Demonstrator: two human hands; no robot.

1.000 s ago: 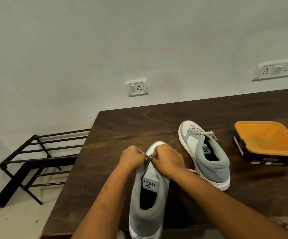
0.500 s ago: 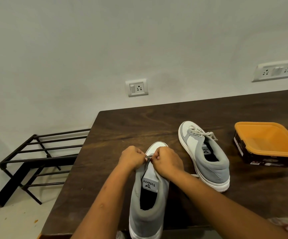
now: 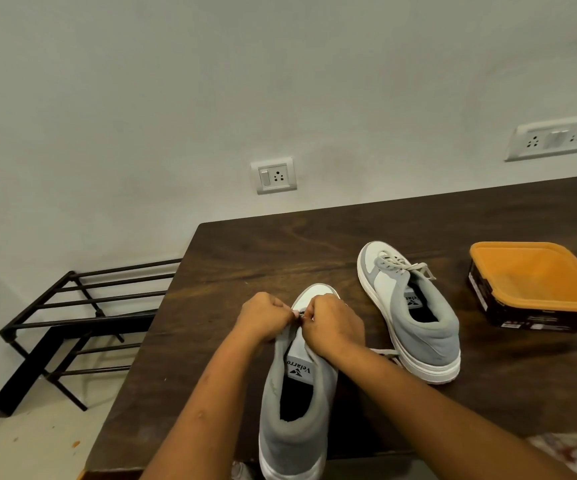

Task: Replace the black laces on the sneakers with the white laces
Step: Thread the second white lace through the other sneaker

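A: Left hand [image 3: 263,318] and right hand [image 3: 336,323] curled tight, pinching the lace [image 3: 300,314] over the sneaker [image 3: 294,431] at six o'clock!
B: Soft, floppy cord, I reckon. Grip it by the stiff tip.

We see a grey wall [image 3: 211,81] | one socket [image 3: 273,174], a socket strip [image 3: 557,138] at right | dark wood table [image 3: 280,244] | black metal rack [image 3: 83,323] on pale floor [image 3: 3,445] at left | soft, even light

Grey-and-white sneakers [image 3: 415,310], dark brown wood-grain table [image 3: 280,244], orange-lidded black box [image 3: 536,285].
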